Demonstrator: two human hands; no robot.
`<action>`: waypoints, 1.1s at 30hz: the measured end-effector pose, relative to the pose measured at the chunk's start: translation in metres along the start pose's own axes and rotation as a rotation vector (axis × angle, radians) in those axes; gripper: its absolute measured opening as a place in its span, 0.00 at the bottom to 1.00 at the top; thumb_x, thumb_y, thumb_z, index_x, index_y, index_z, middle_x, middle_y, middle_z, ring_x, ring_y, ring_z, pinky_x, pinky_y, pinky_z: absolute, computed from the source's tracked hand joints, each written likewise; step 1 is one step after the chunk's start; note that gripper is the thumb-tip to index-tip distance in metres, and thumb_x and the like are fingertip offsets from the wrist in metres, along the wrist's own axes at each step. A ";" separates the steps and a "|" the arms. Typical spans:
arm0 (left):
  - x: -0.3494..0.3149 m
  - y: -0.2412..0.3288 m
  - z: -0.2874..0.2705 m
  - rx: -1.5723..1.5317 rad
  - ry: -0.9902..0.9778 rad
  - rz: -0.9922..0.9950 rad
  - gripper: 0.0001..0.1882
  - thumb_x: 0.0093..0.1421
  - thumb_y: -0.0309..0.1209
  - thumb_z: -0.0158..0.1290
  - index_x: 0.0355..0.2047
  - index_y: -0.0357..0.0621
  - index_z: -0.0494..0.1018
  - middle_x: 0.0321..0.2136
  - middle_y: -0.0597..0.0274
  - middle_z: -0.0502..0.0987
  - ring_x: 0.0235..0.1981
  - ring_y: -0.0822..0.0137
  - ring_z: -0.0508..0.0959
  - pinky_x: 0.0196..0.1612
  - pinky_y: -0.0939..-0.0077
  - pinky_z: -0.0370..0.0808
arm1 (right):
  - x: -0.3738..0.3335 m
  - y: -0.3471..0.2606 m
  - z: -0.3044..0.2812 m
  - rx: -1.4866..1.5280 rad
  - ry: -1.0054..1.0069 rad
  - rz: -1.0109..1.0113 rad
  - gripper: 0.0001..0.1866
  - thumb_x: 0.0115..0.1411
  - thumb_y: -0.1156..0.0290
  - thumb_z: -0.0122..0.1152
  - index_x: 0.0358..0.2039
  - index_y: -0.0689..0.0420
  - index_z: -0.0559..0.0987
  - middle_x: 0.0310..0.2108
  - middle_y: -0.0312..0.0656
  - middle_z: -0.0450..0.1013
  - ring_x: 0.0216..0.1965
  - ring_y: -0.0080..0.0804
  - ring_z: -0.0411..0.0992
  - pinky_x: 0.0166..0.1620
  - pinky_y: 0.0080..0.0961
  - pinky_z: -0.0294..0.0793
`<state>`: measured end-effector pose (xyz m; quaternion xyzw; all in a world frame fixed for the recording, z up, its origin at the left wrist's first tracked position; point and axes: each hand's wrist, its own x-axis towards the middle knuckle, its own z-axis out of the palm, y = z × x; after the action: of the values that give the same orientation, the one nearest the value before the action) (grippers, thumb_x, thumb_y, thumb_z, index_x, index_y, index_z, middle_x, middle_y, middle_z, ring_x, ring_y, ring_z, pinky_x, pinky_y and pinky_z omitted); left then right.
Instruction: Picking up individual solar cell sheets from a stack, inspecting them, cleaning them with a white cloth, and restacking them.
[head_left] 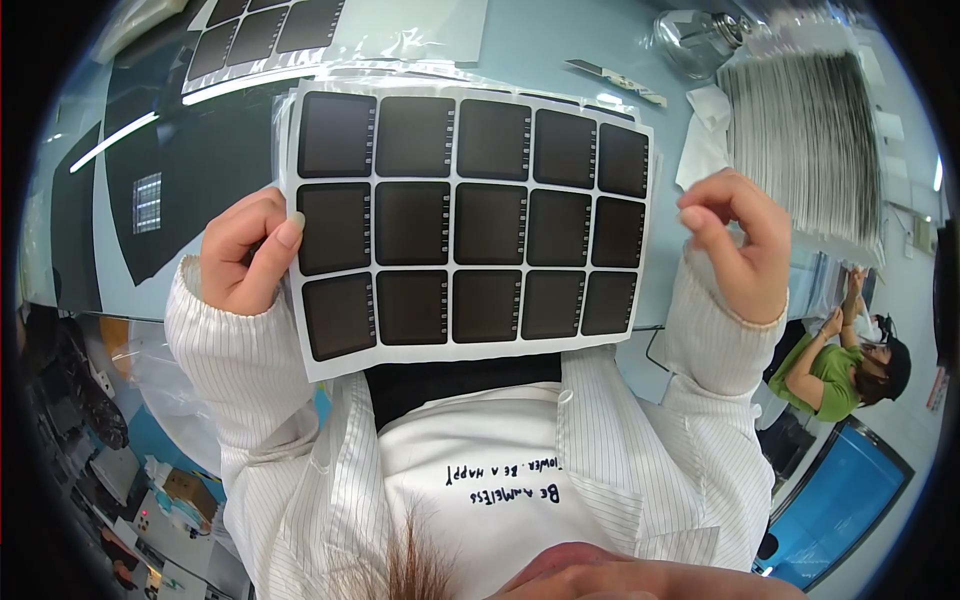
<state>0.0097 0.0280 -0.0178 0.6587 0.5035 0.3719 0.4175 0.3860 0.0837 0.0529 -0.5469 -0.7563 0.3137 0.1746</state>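
Sheet (470, 225) of dark square patches held up over table (640, 50), in front of chest. Left hand (245, 255) pinched sheet's left edge, thumb on front. Right hand (735, 245) beside right edge, fingertips curled together; whether it held anything could not be told. Sheet judged light, thin, floppy; best held by white margins, clear of patches.

Pale blue worktable (560, 40); strip-light glare on dark mat (190, 150); blue bin (850, 500) on floor at right.
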 end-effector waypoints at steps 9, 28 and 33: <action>0.004 0.000 0.001 0.038 -0.004 0.056 0.13 0.56 0.25 0.47 0.16 0.36 0.62 0.15 0.64 0.62 0.17 0.73 0.60 0.22 0.79 0.57 | 0.033 -0.040 0.084 -0.182 -0.249 -0.958 0.19 0.55 0.54 0.52 0.28 0.61 0.69 0.47 0.49 0.69 0.50 0.47 0.65 0.50 0.39 0.65; 0.004 0.001 0.002 0.052 -0.004 0.048 0.12 0.56 0.24 0.47 0.16 0.35 0.62 0.15 0.63 0.62 0.17 0.72 0.61 0.22 0.79 0.58 | 0.043 -0.036 0.093 -0.251 -0.109 -0.990 0.20 0.54 0.54 0.53 0.22 0.61 0.69 0.39 0.47 0.72 0.45 0.44 0.68 0.47 0.36 0.66; 0.003 -0.003 0.002 0.052 -0.020 0.057 0.12 0.56 0.25 0.46 0.16 0.35 0.62 0.15 0.63 0.62 0.17 0.72 0.61 0.22 0.79 0.57 | 0.042 -0.034 0.093 -0.287 -0.068 -1.001 0.20 0.54 0.53 0.52 0.22 0.59 0.70 0.38 0.43 0.73 0.43 0.39 0.67 0.46 0.33 0.66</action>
<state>0.0107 0.0308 -0.0212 0.6869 0.4899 0.3639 0.3946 0.2913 0.0897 0.0030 -0.1262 -0.9658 0.1027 0.2020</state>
